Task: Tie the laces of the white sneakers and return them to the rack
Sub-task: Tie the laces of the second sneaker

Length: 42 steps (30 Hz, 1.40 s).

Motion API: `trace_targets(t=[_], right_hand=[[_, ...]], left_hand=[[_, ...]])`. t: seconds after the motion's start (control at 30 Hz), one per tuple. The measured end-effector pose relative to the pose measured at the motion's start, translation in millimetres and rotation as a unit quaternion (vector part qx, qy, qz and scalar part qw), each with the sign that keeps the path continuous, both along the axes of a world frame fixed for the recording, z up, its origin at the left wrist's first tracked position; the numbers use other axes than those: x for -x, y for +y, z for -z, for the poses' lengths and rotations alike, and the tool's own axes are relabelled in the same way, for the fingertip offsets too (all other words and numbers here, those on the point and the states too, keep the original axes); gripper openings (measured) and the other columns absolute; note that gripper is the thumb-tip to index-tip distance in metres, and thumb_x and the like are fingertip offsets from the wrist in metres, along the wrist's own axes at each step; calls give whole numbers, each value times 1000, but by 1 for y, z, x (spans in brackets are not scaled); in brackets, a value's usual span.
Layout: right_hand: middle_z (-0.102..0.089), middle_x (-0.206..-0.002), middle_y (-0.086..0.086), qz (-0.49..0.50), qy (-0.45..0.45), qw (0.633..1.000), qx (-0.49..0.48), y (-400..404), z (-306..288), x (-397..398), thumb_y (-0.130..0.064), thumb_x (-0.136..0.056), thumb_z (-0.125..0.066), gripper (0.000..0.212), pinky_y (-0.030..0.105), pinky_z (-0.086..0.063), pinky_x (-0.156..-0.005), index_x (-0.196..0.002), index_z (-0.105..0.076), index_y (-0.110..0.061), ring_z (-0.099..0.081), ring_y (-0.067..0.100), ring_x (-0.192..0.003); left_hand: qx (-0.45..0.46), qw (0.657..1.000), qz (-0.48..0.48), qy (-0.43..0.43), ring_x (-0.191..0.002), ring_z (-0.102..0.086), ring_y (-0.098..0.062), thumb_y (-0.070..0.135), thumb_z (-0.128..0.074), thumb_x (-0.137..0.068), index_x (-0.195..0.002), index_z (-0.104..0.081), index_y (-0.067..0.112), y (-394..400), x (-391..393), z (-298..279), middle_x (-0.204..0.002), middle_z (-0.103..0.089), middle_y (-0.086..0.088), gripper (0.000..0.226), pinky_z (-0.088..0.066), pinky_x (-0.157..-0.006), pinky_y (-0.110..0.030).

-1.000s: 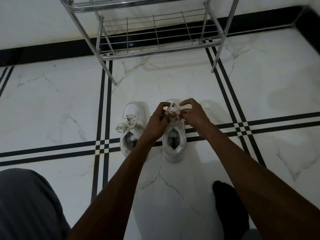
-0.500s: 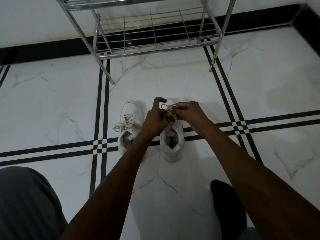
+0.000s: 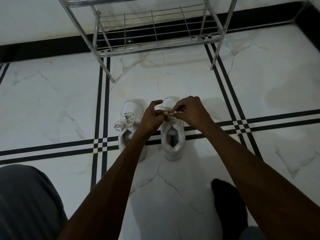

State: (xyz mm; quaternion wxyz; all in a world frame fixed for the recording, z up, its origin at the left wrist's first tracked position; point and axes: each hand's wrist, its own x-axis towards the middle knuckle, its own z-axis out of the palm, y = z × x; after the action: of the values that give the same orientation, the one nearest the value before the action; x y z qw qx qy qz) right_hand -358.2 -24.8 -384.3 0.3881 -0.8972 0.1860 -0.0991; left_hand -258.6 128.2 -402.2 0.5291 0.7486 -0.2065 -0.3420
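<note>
Two white sneakers stand side by side on the floor, toes pointing away from me. The left sneaker [image 3: 129, 125] has its laces lying loosely knotted across the tongue. Over the right sneaker [image 3: 173, 137] both hands meet. My left hand [image 3: 152, 116] pinches one part of the lace [image 3: 170, 115] with its index finger raised. My right hand [image 3: 190, 111] grips the other part, pulling it to the right. The knot itself is mostly hidden by my fingers. The metal shoe rack [image 3: 155, 47] stands beyond the shoes, its bottom shelf bare.
White marble floor with black double stripes [image 3: 102, 101] crossing near the shoes. A black skirting runs along the wall behind the rack. My grey-clad knee [image 3: 26, 201] fills the lower left; a dark foot [image 3: 226, 201] rests at the lower right.
Both hands stayed over the right sneaker, working the lace; the right hand has drawn its end out to the right. The view shifted slightly.
</note>
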Motion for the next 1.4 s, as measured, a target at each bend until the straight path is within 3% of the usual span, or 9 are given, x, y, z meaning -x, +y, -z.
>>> trace_targets(t=[0.1, 0.27, 0.47, 0.6, 0.73, 0.93, 1.13, 1.23, 1.4], right_hand=[[-76, -81, 6, 48, -38, 998, 26, 11, 8, 1, -16, -71, -82, 11, 37, -59, -70, -80, -79, -12, -69, 17, -73], [-72, -80, 5, 88, -83, 992, -46, 17, 13, 2, -9, -74, -79, 8, 24, -56, -68, -79, -73, -7, -69, 18, -75], [-77, -84, -3, 114, -56, 983, -136, 7, 16, 8, -20, -75, -84, 12, 20, -59, -69, -82, -76, -13, -73, 5, -77], [-78, -86, -3, 131, -16, 968, -214, 2, 13, 15, -22, -73, -86, 12, 30, -63, -67, -80, -77, -18, -75, 9, -79], [-78, -88, 8, 201, 64, 934, -288, -12, 11, 29, -21, -75, -85, 18, 28, -58, -65, -87, -78, -10, -76, 19, -84], [-71, -90, 10, 308, 163, 830, -435, -11, 26, 47, -14, -80, -77, 14, 21, -34, -53, -89, -75, -4, -51, 8, -61], [-72, -94, 20, 280, 118, 859, -413, -6, 23, 48, -11, -81, -79, 7, 28, -48, -65, -85, -74, -9, -57, 21, -75], [-72, -92, 8, 212, 99, 918, -321, -14, 19, 52, -13, -77, -83, 17, 22, -49, -59, -93, -76, -10, -62, 13, -75], [-77, -86, 3, 171, 90, 970, -147, -25, 13, 47, -20, -74, -86, 17, 20, -52, -69, -89, -80, -13, -70, 12, -84]], left_hand=[[16, 1000, 5, 16, -99, -69, -14, -5, -50, -97, -146, -43, 13, -1, 0, -1, -124, -72, -15, 53, -51, -81, -16], [-2, 999, 49, -4, -73, -67, 0, -19, -44, -91, -147, -46, 8, -5, 4, -2, -110, -70, -13, 62, -48, -61, -8], [-83, 979, 25, -182, -94, -74, -13, 9, -64, -92, -110, -79, 14, -5, 0, 3, -103, -79, -1, 23, -61, -87, -39], [-126, 949, 24, -287, -92, -68, -12, 12, -60, -95, -106, -78, 18, -4, 8, -7, -100, -78, 6, 22, -41, -96, -13], [-211, 920, -4, -330, -99, -65, -18, 20, -55, -90, -95, -76, 29, 20, 0, 4, -94, -76, 7, 23, -40, -102, -56], [-299, 886, 3, -355, -104, -61, -28, 14, -69, -79, -91, -77, 18, 49, 11, 5, -89, -75, -1, 15, -34, -104, -57], [-202, 935, -42, -288, -91, -70, -21, 28, -53, -82, -94, -74, 28, 50, 2, 11, -85, -77, 8, 24, -50, -92, -59], [-162, 942, -52, -289, -88, -71, -16, 38, -50, -88, -96, -71, 31, 48, 0, 13, -86, -76, 12, 24, -52, -91, -59], [-265, 871, -18, -413, -102, -63, -31, 6, -58, -93, -99, -76, 16, 51, 7, 10, -89, -77, -4, 22, -30, -103, -56]])
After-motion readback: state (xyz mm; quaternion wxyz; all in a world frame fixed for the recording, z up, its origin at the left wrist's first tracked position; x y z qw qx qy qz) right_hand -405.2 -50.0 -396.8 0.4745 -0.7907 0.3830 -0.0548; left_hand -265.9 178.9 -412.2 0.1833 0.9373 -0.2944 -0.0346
